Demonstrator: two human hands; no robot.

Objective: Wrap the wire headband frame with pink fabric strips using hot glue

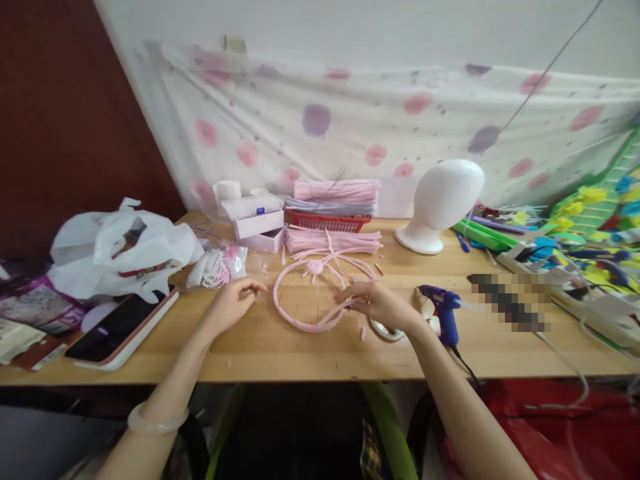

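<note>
A pink pipe-cleaner ring is at the middle of the table, with a small pink fuzzy piece by its far edge. My right hand has its fingers closed on the ring's near right side, where loose pink strands meet it. To the left of the ring, apart from it, my left hand is raised with loosely bent fingers and no visible object in them. Scissors lie partly hidden under my right hand. A short pink piece rests beside them.
Behind the ring lies a pink pipe-cleaner bundle, with a red basket of more stems. A white foam head stands at the back right. A blue glue gun with a cord lies right; a phone and white plastic bag are left.
</note>
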